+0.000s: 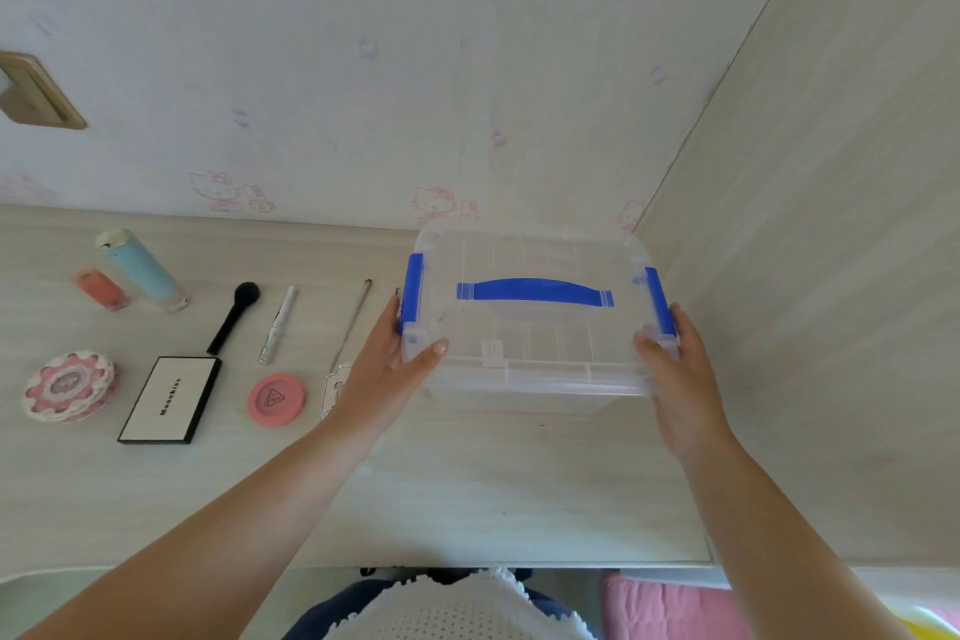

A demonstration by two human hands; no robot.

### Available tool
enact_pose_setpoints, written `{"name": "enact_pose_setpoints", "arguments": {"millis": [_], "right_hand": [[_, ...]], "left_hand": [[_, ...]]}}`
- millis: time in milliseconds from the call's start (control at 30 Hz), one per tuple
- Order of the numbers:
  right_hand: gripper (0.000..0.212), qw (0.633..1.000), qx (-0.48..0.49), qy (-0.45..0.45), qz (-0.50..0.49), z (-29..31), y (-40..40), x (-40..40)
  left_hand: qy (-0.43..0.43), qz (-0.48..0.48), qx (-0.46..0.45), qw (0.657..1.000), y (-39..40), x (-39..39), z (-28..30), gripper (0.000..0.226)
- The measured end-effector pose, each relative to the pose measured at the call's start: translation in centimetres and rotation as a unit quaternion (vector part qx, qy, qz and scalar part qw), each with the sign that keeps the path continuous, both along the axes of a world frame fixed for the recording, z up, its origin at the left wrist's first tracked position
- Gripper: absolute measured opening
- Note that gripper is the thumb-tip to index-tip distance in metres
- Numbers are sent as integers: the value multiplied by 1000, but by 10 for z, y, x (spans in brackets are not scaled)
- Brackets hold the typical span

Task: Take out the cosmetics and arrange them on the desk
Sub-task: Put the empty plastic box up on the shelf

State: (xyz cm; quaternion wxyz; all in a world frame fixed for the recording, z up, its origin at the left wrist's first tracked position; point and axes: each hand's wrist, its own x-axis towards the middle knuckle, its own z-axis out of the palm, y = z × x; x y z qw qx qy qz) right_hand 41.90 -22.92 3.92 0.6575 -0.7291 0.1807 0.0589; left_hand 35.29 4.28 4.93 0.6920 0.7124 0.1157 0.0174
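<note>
Grip: both ends of one clear plastic box (pixel 530 343) are clasped, the left hand (pixel 387 369) on its left end with the thumb laid over the lid, the right hand (pixel 675 379) on its right end.
Box place: between the two hands, at the right part of the desk (pixel 467 483), near the wall corner.
Box axis: the long axis is set from hand to hand; one blue handle (pixel 535 291) is aligned with it, and two blue latches (pixel 413 291) are closed over the ends.
Count outside the grip: eight cosmetics are laid out left of the left hand, plus one pale item partly hidden behind that wrist.
Back row: one orange bottle (pixel 101 288), one light-blue tube (pixel 140 268), one black brush (pixel 234 314), one silver tube (pixel 278 325), one thin stick (pixel 353 322), all roughly pointed towards the wall.
Front row: one scalloped pink compact (pixel 70 387), one flat rectangular palette (pixel 171 400), one round coral compact (pixel 276 399).
</note>
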Motion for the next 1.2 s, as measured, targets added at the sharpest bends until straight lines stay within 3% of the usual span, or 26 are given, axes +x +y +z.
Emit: {"name": "enact_pose_setpoints", "arguments": {"millis": [200,267,467,567,633,700,800,833,1000,1200], "right_hand": [[88,997,50,-52,8,27,21,-12],[92,995,58,-76,19,43,29,-15],[72,986,14,-157,60,96,51,-26],[92,975,-38,-198,97,132,64,-37],[100,964,-59,-229,123,154,70,-43],[95,951,-55,-271,138,177,72,-46],[81,934,-27,-320,156,210,73,-48],[75,928,-14,-337,157,223,73,-50],[64,897,7,-414,157,295,66,-61],[54,862,-4,-487,144,361,44,-71]], "left_hand": [[-27,-50,35,998,31,8,18,33],[-48,-66,46,996,45,11,25,43],[-153,-109,41,981,78,15,87,69],[-203,-121,45,971,91,9,123,71],[-230,-111,45,966,99,7,140,84],[-251,-93,34,963,103,6,163,95],[-308,-38,16,950,96,1,199,58],[-324,-31,1,945,92,-3,212,58],[-405,2,-40,914,78,-14,269,103],[-459,9,-55,886,53,-33,330,107]]}}
